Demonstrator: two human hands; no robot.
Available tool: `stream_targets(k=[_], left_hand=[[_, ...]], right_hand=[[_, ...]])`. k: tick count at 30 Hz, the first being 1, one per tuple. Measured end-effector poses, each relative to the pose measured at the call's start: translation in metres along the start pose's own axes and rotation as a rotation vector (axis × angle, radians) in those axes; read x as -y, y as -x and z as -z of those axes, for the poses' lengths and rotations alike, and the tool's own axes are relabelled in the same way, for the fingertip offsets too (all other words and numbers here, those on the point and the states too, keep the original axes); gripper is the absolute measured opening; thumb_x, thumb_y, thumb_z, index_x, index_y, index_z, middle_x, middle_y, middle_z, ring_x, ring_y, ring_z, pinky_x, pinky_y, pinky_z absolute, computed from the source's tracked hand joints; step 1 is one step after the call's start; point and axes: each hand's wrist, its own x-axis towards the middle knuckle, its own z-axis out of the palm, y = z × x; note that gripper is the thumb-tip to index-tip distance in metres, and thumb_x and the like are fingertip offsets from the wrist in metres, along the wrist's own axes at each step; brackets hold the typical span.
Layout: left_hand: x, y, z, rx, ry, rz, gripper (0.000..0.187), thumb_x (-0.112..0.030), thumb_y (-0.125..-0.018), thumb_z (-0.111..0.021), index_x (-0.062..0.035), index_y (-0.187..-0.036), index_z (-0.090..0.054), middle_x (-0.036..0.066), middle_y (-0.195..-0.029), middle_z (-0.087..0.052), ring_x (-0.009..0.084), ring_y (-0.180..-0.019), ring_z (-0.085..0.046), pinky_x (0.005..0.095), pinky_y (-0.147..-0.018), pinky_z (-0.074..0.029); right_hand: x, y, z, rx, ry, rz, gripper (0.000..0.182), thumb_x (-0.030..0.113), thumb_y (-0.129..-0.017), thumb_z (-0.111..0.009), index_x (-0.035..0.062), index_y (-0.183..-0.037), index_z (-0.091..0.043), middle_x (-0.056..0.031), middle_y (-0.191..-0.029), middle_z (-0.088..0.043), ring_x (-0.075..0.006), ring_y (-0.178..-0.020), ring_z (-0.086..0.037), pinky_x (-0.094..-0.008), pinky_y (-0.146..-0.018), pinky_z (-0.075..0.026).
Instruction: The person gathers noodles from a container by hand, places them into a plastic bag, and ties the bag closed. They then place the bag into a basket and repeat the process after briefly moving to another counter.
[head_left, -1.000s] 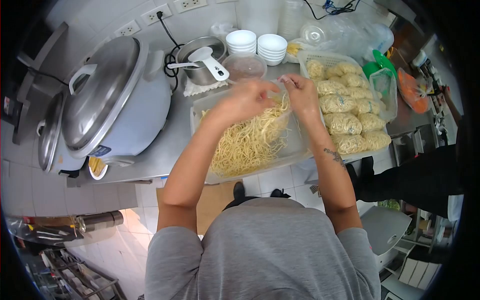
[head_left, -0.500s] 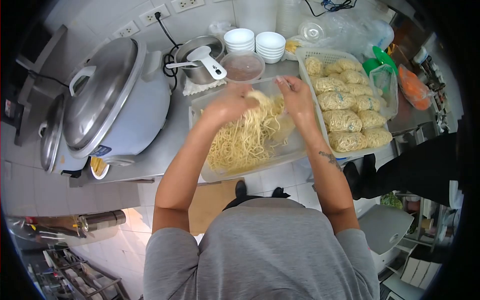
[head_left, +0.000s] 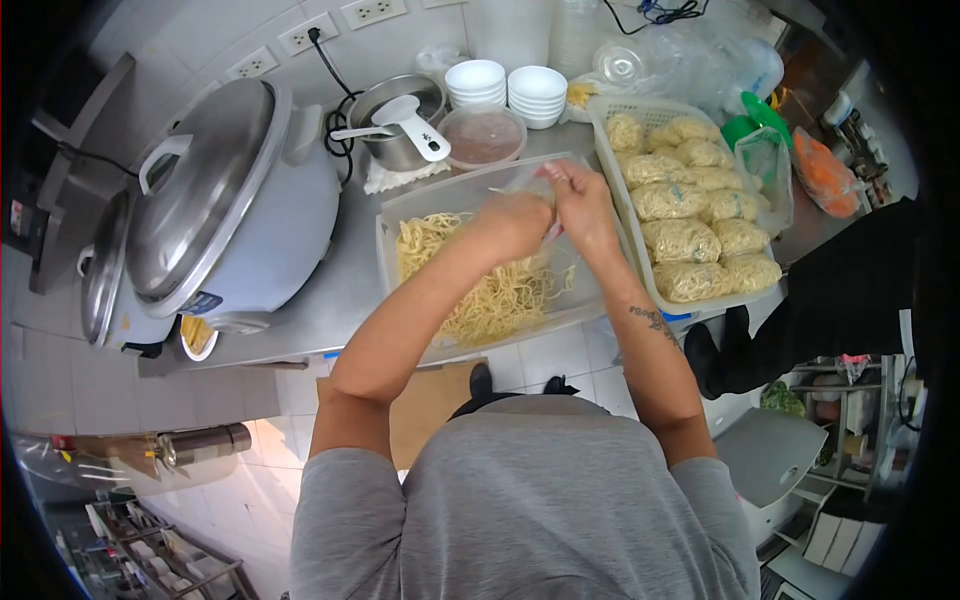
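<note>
Cooker, large, white body [head_left: 270,235] with steel lid, standing at the left end of the steel counter [head_left: 345,290]; a smaller lidded pot [head_left: 100,270] just beside it on its left.

Basket, white plastic [head_left: 610,125], on the counter's right part, holding tied portions of bagged noodles [head_left: 690,240] in rows.

Tub, clear plastic [head_left: 400,215], on the counter between cooker and basket, holding loose yellow noodles [head_left: 480,295] spread over its floor.

Pot, steel [head_left: 385,130], behind the tub by the wall, a white ladle [head_left: 415,120] lying across its rim.

Container, round and clear [head_left: 483,135], just right of the steel pot, brownish contents.

Bowls, white, two stacks [head_left: 510,85], behind the round container.

Left hand [head_left: 515,225], over the tub's right half, fingers closed around a thin clear bag [head_left: 540,190] with noodles at its mouth.

Right hand [head_left: 580,205], touching the left, fingers pinched on the same bag's upper edge.

Another person's dark sleeve [head_left: 850,290] at the right edge, beyond the basket.
</note>
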Motion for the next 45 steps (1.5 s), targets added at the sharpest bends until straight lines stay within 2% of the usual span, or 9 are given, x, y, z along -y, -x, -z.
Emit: stream_targets(k=[7,9,13,16,22,25,29,35,45], left_hand=[[0.026,0.028,0.005,-0.702,0.124,-0.046,0.056,-0.026,-0.07,-0.074,0.0018,-0.115,-0.054,0.016,-0.093,-0.064,0.0316,-0.092,-0.061,0.0386,-0.086,-0.046],[0.043,0.01,-0.067,-0.615,0.31,-0.084,0.061,-0.021,-0.07,-0.073,0.0025,-0.121,-0.048,0.017,-0.095,-0.063,0.0315,-0.092,-0.061,0.0369,-0.084,-0.047],[0.034,0.015,-0.03,-0.332,0.905,0.236,0.058,-0.012,-0.073,-0.068,0.0035,-0.124,-0.043,0.018,-0.102,-0.063,0.0311,-0.093,-0.061,0.0378,-0.082,-0.047],[0.019,0.021,0.022,-0.316,0.917,0.213,0.045,-0.008,-0.076,-0.061,0.0017,-0.118,-0.049,0.016,-0.099,-0.064,0.0267,-0.09,-0.061,0.0373,-0.078,-0.047],[0.001,0.003,-0.004,-0.294,-0.09,-0.058,0.034,-0.012,-0.078,-0.063,-0.0043,-0.11,-0.06,0.012,-0.098,-0.064,0.0254,-0.092,-0.061,0.0388,-0.077,-0.047],[0.003,0.025,0.024,-0.376,0.695,0.096,0.048,-0.016,-0.077,-0.066,-0.0056,-0.122,-0.053,0.016,-0.115,-0.06,0.0281,-0.108,-0.055,0.0431,-0.088,-0.042],[0.034,0.008,-0.064,-0.582,0.339,0.225,0.071,-0.016,-0.073,-0.068,-0.0026,-0.134,-0.035,0.024,-0.116,-0.056,0.0361,-0.105,-0.057,0.0402,-0.089,-0.045],[0.03,0.034,-0.009,-0.226,0.87,0.406,0.068,-0.01,-0.074,-0.057,-0.0027,-0.135,-0.029,0.018,-0.093,-0.06,0.0262,-0.085,-0.06,0.0336,-0.074,-0.046],[0.052,0.155,0.06,-0.494,1.192,0.347,0.042,-0.009,-0.077,-0.045,-0.0029,-0.118,-0.052,-0.003,-0.065,-0.043,0.0072,-0.056,-0.035,0.0228,-0.054,-0.03]], right_hand=[[0.019,0.002,0.009,-0.126,-0.13,-0.111,0.026,0.02,-0.094,-0.051,-0.0011,-0.092,-0.064,-0.0046,-0.057,-0.053,-0.0115,-0.041,-0.05,-0.027,-0.037,-0.041],[0.014,0.003,0.007,-0.143,-0.173,-0.108,0.027,0.022,-0.095,-0.049,-0.0002,-0.093,-0.064,-0.0022,-0.054,-0.051,-0.0092,-0.04,-0.048,-0.0251,-0.037,-0.039],[0.016,-0.001,0.013,-0.138,-0.233,-0.109,0.027,0.023,-0.096,-0.048,0.0016,-0.095,-0.064,0.0019,-0.05,-0.046,-0.0047,-0.04,-0.043,-0.022,-0.037,-0.037],[0.031,0.006,0.011,-0.114,-0.247,-0.099,0.027,0.023,-0.096,-0.047,0.002,-0.097,-0.064,0.0022,-0.051,-0.046,-0.0044,-0.04,-0.043,-0.0219,-0.037,-0.036],[0.002,0.004,0.01,-0.141,-0.187,-0.084,0.026,0.022,-0.095,-0.049,0.0011,-0.097,-0.064,-0.0007,-0.059,-0.052,-0.007,-0.04,-0.046,-0.023,-0.037,-0.039],[0.003,0.001,0.024,-0.144,-0.2,-0.127,0.025,0.021,-0.095,-0.05,0.0007,-0.096,-0.064,-0.0026,-0.063,-0.056,-0.0084,-0.041,-0.048,-0.0236,-0.037,-0.04],[0.002,-0.006,0.026,0.024,-0.232,-0.171,0.024,0.021,-0.093,-0.053,0.0036,-0.105,-0.063,-0.0037,-0.068,-0.059,-0.0089,-0.044,-0.05,-0.0238,-0.038,-0.042],[0.002,-0.004,0.02,0.734,0.097,-0.086,0.039,0.012,-0.084,-0.06,0.0052,-0.122,-0.054,-0.011,-0.086,-0.063,-0.015,-0.046,-0.054,-0.0256,-0.042,-0.048],[-0.018,-0.016,-0.01,0.541,0.564,-0.164,0.036,-0.001,-0.079,-0.052,-0.0043,-0.115,-0.056,-0.0214,-0.082,-0.065,-0.0252,-0.049,-0.062,-0.0346,-0.045,-0.05]])
